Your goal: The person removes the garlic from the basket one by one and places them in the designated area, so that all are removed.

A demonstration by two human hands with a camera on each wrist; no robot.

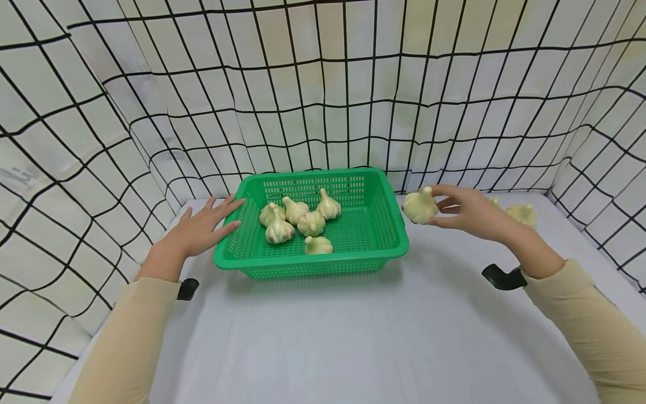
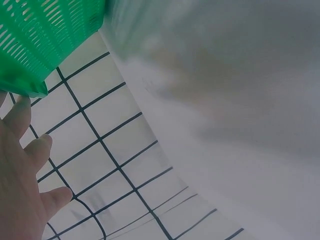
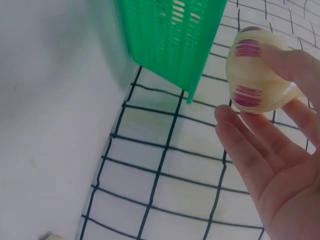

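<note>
My left hand (image 1: 204,227) rests with spread, straight fingers on the left rim of a green plastic basket (image 1: 323,262). In the left wrist view, the fingertips (image 2: 22,102) touch the basket's edge. Several garlic bulbs lie inside, mostly in its left half, among them a garlic bulb (image 1: 311,223) near the middle. Just outside the basket's right rim, my right hand (image 1: 471,213) pinches a garlic bulb (image 1: 420,206) between thumb and fingers, held above the table. Purple streaks mark this bulb in the right wrist view.
Behind my right hand, another garlic bulb (image 1: 522,214) lies on the white table (image 1: 323,336), with a partly hidden garlic bulb (image 1: 495,202) beside it. Black netting (image 1: 323,106) over white walls encloses the back and both sides.
</note>
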